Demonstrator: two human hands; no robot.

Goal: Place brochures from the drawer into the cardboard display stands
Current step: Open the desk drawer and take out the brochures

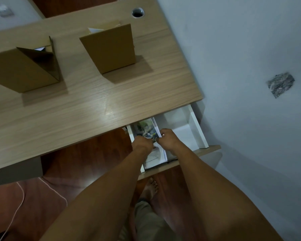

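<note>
Low in the frame's centre, the left hand (pixel 142 143) and right hand (pixel 169 138) grip the brochure stack (pixel 147 131) in the open white drawer (pixel 197 129), while two cardboard stands (pixel 109 49) sit upper left on the wooden desk (pixel 76 105)

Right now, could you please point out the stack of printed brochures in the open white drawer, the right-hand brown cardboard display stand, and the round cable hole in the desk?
stack of printed brochures (pixel 147 128): head view, photo cover.
right-hand brown cardboard display stand (pixel 109 49): head view, front panel.
round cable hole (pixel 137 13): head view, dark opening.

No legible text (brochure (pixel 147 131) print blurred)
</note>
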